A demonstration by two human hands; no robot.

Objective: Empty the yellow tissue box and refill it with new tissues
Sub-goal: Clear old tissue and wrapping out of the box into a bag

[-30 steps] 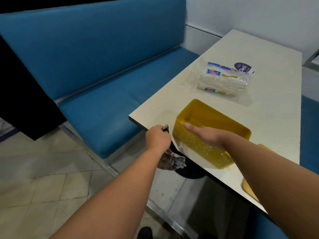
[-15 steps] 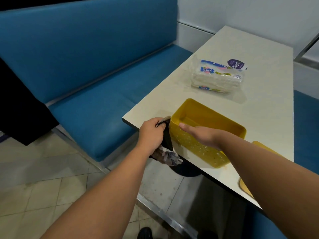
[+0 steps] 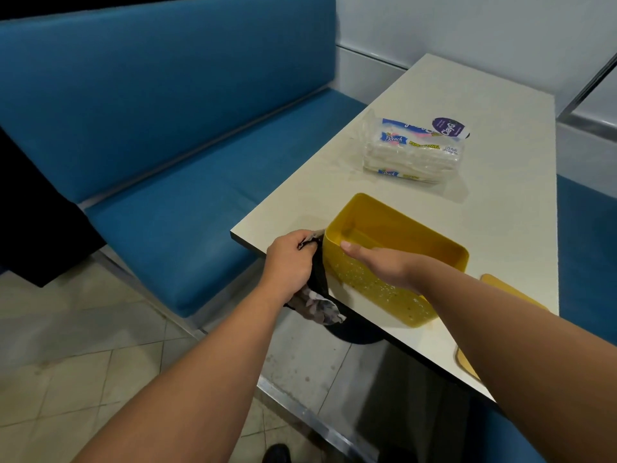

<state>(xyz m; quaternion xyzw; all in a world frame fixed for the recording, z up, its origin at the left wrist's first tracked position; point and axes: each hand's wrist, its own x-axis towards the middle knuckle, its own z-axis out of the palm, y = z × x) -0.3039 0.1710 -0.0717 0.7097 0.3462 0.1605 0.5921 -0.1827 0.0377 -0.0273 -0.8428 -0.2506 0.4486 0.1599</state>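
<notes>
The left hand [image 3: 289, 262] grips a dark rag [image 3: 317, 295]; the right hand [image 3: 380, 264] lies flat-fingered on the yellow tissue box [image 3: 400, 235]. Wipe the box (already emptied, apparently) while bracing it.

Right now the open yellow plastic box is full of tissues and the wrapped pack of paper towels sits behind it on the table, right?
Not quite. The head view shows the open yellow plastic box is empty inside. The wrapped pack of paper towels does sit behind it on the pale table.
</notes>
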